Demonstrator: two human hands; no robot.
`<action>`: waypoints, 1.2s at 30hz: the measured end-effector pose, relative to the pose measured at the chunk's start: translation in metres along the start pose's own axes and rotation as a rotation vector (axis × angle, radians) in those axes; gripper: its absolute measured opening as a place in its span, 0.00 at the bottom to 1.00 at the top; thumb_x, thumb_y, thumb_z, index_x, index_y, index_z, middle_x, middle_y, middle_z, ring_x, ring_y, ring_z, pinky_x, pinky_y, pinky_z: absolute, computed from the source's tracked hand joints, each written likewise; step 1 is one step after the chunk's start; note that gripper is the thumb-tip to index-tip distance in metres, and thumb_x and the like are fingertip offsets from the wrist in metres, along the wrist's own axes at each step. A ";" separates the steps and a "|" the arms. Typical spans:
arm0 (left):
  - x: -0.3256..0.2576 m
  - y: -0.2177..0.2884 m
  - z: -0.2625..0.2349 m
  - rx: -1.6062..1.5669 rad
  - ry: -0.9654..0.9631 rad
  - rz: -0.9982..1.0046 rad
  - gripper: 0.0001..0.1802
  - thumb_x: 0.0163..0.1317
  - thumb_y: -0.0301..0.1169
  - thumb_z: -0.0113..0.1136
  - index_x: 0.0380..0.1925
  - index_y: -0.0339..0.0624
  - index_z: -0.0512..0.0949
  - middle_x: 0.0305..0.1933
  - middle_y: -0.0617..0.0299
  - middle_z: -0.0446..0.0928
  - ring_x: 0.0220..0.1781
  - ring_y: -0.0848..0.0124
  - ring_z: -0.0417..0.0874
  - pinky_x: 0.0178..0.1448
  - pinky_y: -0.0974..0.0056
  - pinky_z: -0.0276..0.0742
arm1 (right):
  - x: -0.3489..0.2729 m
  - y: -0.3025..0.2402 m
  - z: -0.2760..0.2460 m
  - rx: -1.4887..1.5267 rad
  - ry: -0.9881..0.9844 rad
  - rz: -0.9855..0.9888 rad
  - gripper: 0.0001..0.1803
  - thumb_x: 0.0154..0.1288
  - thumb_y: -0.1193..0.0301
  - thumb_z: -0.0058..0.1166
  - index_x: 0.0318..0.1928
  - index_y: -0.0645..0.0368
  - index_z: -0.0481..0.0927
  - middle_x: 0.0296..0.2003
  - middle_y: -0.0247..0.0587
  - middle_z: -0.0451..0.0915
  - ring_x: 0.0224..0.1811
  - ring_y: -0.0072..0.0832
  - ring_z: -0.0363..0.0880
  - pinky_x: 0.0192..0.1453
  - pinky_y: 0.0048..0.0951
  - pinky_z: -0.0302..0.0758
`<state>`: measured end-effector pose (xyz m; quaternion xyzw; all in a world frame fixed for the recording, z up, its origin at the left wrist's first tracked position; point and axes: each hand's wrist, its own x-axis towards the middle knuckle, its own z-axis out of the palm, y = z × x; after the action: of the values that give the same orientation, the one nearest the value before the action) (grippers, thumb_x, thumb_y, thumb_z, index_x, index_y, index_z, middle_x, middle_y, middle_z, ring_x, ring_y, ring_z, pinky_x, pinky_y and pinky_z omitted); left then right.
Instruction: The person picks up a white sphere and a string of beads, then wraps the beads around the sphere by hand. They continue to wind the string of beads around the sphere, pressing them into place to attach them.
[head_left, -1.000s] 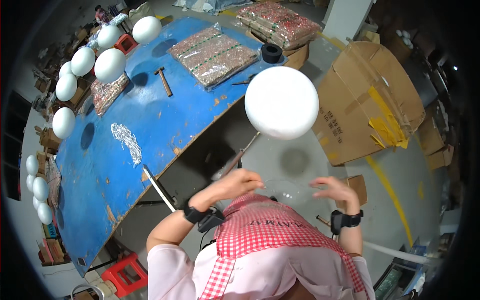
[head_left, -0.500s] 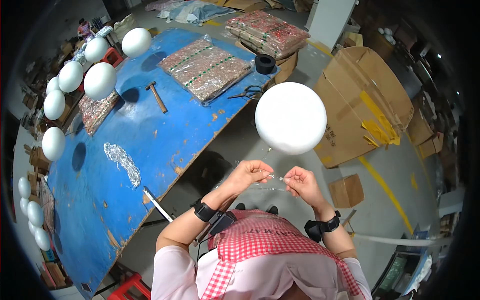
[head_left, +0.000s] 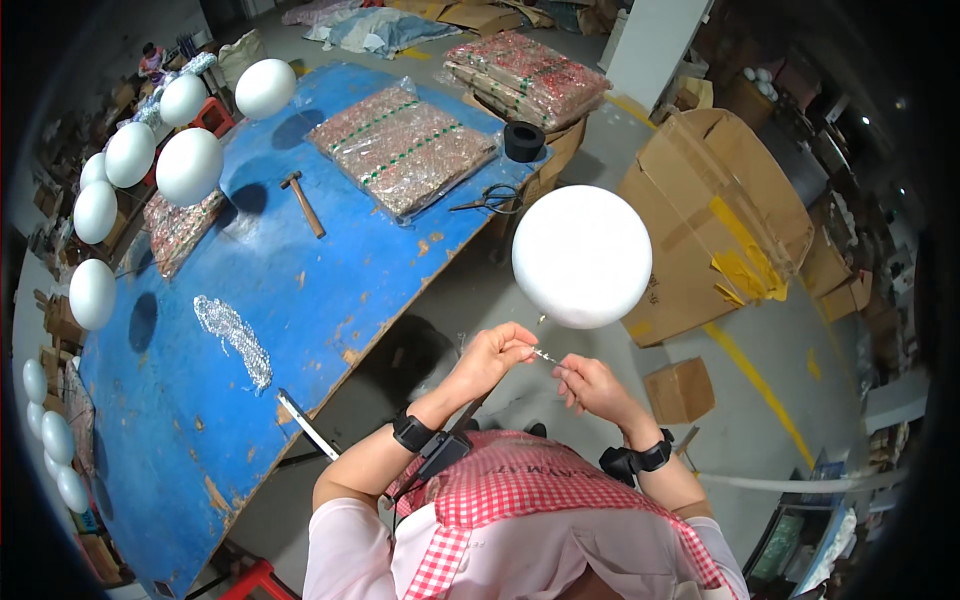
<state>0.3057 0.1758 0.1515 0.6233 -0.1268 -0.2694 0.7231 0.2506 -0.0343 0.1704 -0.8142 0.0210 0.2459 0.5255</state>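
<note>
A short thin silvery strand [head_left: 545,356], seemingly beaded, stretches between my two hands. My left hand [head_left: 491,361] pinches one end between thumb and fingers. The other end is in the fingertips of my right hand [head_left: 596,386]. Just beyond my hands is a large white ball [head_left: 582,257] with a small metallic fitting [head_left: 543,319] on its lower side. What supports the ball is hidden. On the blue table [head_left: 330,285] to my left lies a bundle of silvery strands [head_left: 234,340].
The table also bears a hammer [head_left: 305,206], scissors [head_left: 488,200], a black tape roll [head_left: 524,141] and a plastic-wrapped pack [head_left: 403,148]. Several white balls [head_left: 190,166] line its far left side. Cardboard boxes [head_left: 717,215] stand at right, a red stool [head_left: 260,580] at lower left.
My right hand has shifted slightly down and left, and its fingers have closed more around the strand. The ball appears a little lower as the view has tilted.
</note>
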 end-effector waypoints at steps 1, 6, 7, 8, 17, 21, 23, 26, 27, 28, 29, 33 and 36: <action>0.003 -0.002 -0.001 0.056 0.014 0.005 0.06 0.63 0.25 0.54 0.39 0.36 0.75 0.32 0.65 0.79 0.39 0.80 0.79 0.45 0.74 0.73 | 0.001 0.000 0.001 -0.006 0.003 -0.004 0.11 0.67 0.70 0.41 0.38 0.65 0.75 0.24 0.35 0.75 0.20 0.16 0.70 0.23 0.17 0.65; 0.024 -0.010 -0.008 0.187 0.105 0.118 0.05 0.59 0.27 0.58 0.33 0.37 0.77 0.26 0.66 0.79 0.31 0.81 0.76 0.35 0.72 0.71 | 0.008 -0.003 0.006 0.340 0.139 -0.223 0.07 0.65 0.73 0.48 0.36 0.65 0.74 0.23 0.30 0.74 0.22 0.13 0.70 0.25 0.17 0.65; 0.028 -0.008 -0.008 0.208 0.129 0.146 0.05 0.59 0.27 0.58 0.32 0.37 0.78 0.26 0.65 0.79 0.29 0.81 0.76 0.33 0.71 0.70 | 0.009 -0.005 0.006 0.340 0.144 -0.224 0.07 0.65 0.73 0.48 0.36 0.65 0.74 0.23 0.30 0.74 0.22 0.13 0.70 0.25 0.17 0.65; 0.032 -0.007 -0.008 0.229 0.153 0.173 0.05 0.59 0.28 0.59 0.31 0.37 0.78 0.26 0.65 0.79 0.28 0.80 0.75 0.32 0.70 0.70 | 0.009 -0.008 0.006 0.333 0.172 -0.212 0.06 0.65 0.73 0.50 0.34 0.65 0.74 0.22 0.28 0.74 0.22 0.13 0.69 0.25 0.16 0.65; 0.040 0.010 -0.001 0.382 0.235 0.164 0.07 0.58 0.28 0.61 0.30 0.35 0.75 0.28 0.59 0.80 0.31 0.75 0.79 0.38 0.70 0.74 | 0.019 0.003 0.006 0.118 0.381 -0.226 0.07 0.62 0.74 0.55 0.29 0.65 0.75 0.17 0.25 0.72 0.18 0.10 0.64 0.21 0.17 0.61; 0.043 0.005 -0.002 0.462 0.261 0.250 0.08 0.57 0.27 0.62 0.30 0.34 0.75 0.27 0.57 0.79 0.31 0.71 0.80 0.37 0.68 0.74 | 0.023 0.005 0.005 -0.023 0.459 -0.268 0.07 0.59 0.74 0.56 0.29 0.65 0.75 0.15 0.32 0.72 0.16 0.13 0.64 0.20 0.20 0.61; 0.043 0.004 0.001 0.485 0.293 0.295 0.08 0.55 0.27 0.62 0.29 0.34 0.75 0.28 0.56 0.78 0.31 0.68 0.80 0.37 0.66 0.74 | 0.021 0.003 0.004 -0.053 0.476 -0.267 0.07 0.59 0.74 0.57 0.29 0.65 0.76 0.16 0.34 0.73 0.16 0.15 0.65 0.20 0.21 0.62; 0.044 0.001 0.003 0.510 0.308 0.298 0.08 0.54 0.27 0.63 0.30 0.35 0.75 0.28 0.56 0.77 0.31 0.67 0.79 0.37 0.66 0.74 | 0.021 0.006 0.003 -0.097 0.506 -0.273 0.06 0.58 0.73 0.57 0.29 0.64 0.76 0.17 0.38 0.75 0.16 0.18 0.68 0.21 0.23 0.64; 0.044 0.001 0.003 0.509 0.306 0.296 0.08 0.54 0.27 0.63 0.30 0.35 0.75 0.28 0.56 0.77 0.31 0.67 0.79 0.37 0.66 0.74 | 0.022 0.007 0.003 -0.111 0.522 -0.283 0.06 0.57 0.73 0.57 0.29 0.64 0.76 0.18 0.39 0.76 0.16 0.20 0.69 0.21 0.24 0.65; 0.044 0.000 0.004 0.515 0.318 0.309 0.08 0.54 0.27 0.63 0.29 0.35 0.75 0.28 0.56 0.77 0.31 0.67 0.79 0.37 0.66 0.74 | 0.022 0.008 0.002 -0.110 0.523 -0.281 0.06 0.57 0.73 0.57 0.29 0.64 0.76 0.18 0.39 0.76 0.16 0.20 0.69 0.21 0.24 0.65; 0.045 -0.001 0.004 0.522 0.331 0.321 0.08 0.53 0.26 0.64 0.29 0.35 0.75 0.28 0.57 0.76 0.31 0.67 0.78 0.37 0.66 0.74 | 0.022 0.008 0.002 -0.126 0.532 -0.283 0.06 0.57 0.73 0.57 0.29 0.64 0.77 0.19 0.39 0.76 0.16 0.21 0.70 0.22 0.24 0.65; 0.048 -0.004 0.006 0.543 0.350 0.349 0.08 0.52 0.26 0.65 0.28 0.36 0.75 0.27 0.57 0.75 0.30 0.67 0.78 0.37 0.65 0.74 | 0.022 0.007 0.000 -0.173 0.545 -0.272 0.06 0.57 0.73 0.57 0.29 0.64 0.77 0.20 0.41 0.77 0.16 0.23 0.71 0.22 0.25 0.66; 0.049 -0.005 0.006 0.550 0.402 0.395 0.08 0.52 0.26 0.65 0.27 0.36 0.75 0.25 0.58 0.75 0.29 0.70 0.77 0.34 0.67 0.73 | 0.022 0.010 -0.001 -0.181 0.549 -0.263 0.06 0.57 0.72 0.57 0.30 0.63 0.77 0.20 0.41 0.77 0.16 0.24 0.72 0.22 0.26 0.66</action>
<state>0.3419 0.1431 0.1408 0.7976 -0.1677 0.0466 0.5775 0.2674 -0.0343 0.1527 -0.8894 0.0346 -0.0524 0.4529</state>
